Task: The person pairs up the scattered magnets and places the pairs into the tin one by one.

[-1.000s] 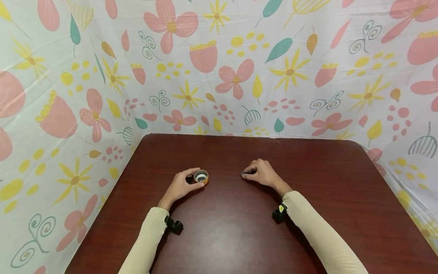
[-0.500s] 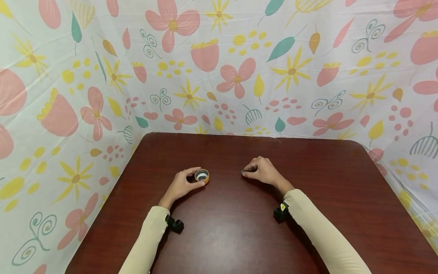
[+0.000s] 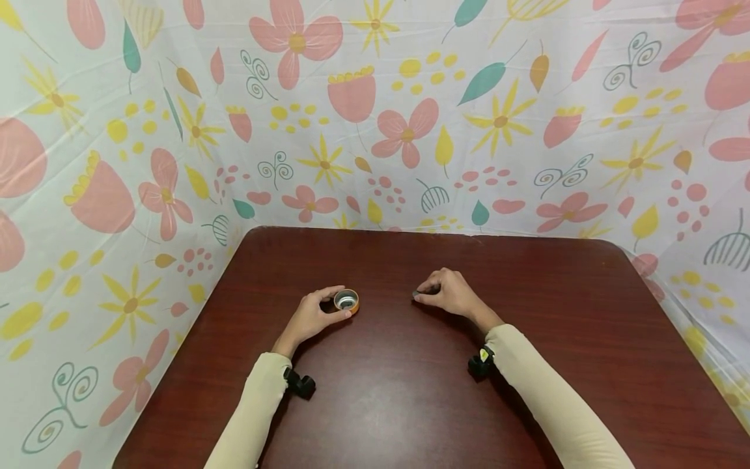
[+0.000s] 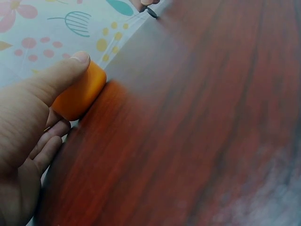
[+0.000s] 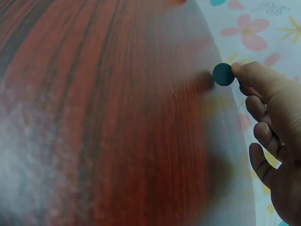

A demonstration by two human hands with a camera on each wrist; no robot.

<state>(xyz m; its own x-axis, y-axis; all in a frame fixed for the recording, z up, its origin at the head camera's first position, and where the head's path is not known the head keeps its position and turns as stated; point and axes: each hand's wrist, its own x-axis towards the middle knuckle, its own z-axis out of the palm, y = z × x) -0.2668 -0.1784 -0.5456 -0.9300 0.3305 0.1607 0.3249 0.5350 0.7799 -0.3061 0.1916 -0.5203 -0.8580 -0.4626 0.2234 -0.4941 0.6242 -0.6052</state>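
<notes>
On the table left of the middle stands a small round orange tin [image 3: 354, 308] with a silvery inside, its open top facing up. My left hand [image 3: 310, 319] grips it between thumb and fingers; the left wrist view shows the thumb on the orange side wall [image 4: 87, 92]. Inside the tin lies something small and dark, too small to make out. To the right, my right hand [image 3: 454, 294] pinches a small dark round disc [image 5: 223, 74] on edge between thumb and forefinger, at or just above the tabletop. The other fingers of that hand are curled loosely.
The dark red-brown wooden table [image 3: 387, 378] reaches back to a white floral cloth [image 3: 404, 176] hung behind it and at both sides. A black wrist camera [image 3: 301, 385] is strapped to the left wrist, another black camera [image 3: 480, 366] to the right.
Both hands keep their hold on the tin and the disc. The whole head view shifts very slightly; the right hand sits a touch higher in it than a second ago.
</notes>
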